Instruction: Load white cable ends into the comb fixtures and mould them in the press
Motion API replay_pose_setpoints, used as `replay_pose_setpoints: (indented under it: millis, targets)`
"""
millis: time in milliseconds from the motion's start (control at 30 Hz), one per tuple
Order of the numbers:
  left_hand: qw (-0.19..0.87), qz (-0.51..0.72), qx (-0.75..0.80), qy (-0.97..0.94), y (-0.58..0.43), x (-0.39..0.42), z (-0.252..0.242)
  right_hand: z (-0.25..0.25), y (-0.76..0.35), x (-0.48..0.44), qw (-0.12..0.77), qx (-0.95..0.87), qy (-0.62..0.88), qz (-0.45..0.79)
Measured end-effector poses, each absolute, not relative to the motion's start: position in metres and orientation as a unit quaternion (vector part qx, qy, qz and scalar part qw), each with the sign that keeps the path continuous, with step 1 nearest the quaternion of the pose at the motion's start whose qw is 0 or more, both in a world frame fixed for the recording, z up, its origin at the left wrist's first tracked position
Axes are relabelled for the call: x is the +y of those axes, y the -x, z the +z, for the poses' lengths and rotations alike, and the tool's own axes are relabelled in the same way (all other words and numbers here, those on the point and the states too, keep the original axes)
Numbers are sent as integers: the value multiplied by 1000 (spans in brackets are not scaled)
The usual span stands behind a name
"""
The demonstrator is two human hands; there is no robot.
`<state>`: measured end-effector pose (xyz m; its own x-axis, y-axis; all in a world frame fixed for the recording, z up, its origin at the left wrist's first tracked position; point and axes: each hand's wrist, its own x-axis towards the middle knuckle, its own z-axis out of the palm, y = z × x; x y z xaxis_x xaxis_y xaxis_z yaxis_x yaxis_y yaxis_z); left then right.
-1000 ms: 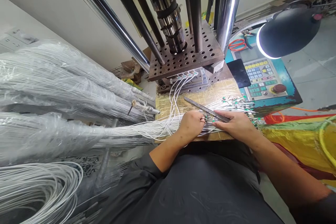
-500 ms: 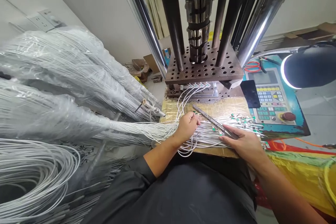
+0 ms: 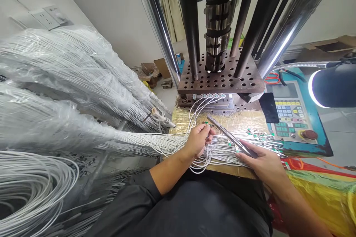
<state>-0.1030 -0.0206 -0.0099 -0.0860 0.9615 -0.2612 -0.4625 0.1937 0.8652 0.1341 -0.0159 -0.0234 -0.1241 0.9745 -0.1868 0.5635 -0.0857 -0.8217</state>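
Observation:
My left hand [image 3: 197,140] is closed in a pinch above the work surface, with a white cable [image 3: 206,157] looping out below it; the cable's end is hidden by my fingers. In my right hand [image 3: 263,161] is a long, narrow metal mould bar [image 3: 226,132], gripped at its near end and slanting up to the left. Its far tip lies close to my left fingertips, apart from them. Beneath both hands spreads a bundle of white cables [image 3: 150,141], many with small green-marked ends [image 3: 257,136] at the right. Several cables run into the press's lower mould [image 3: 214,97].
A press with a perforated steel plate [image 3: 222,86] stands ahead, above a cardboard-covered surface [image 3: 236,118]. To the right are a control panel [image 3: 294,114], a phone-like black slab [image 3: 268,107], pliers [image 3: 292,76] and a lamp [image 3: 330,87]. Plastic-wrapped cable bundles [image 3: 69,70] fill the left.
The view has shifted slightly, so the press and panel sit a little lower and further right. My hands keep nearly the same pose, the metal bar still in my right hand.

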Motion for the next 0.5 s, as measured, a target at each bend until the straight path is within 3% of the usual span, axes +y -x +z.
replay_pose_setpoints:
  millis: [233,500]
  targets:
    - [576,547,519,-316,104,-17,-14,-23,-135,-15,252,-625,610,417]
    - [508,365,574,-528,120,-23,-15,-17,-134,-16,265,-619,613,412]
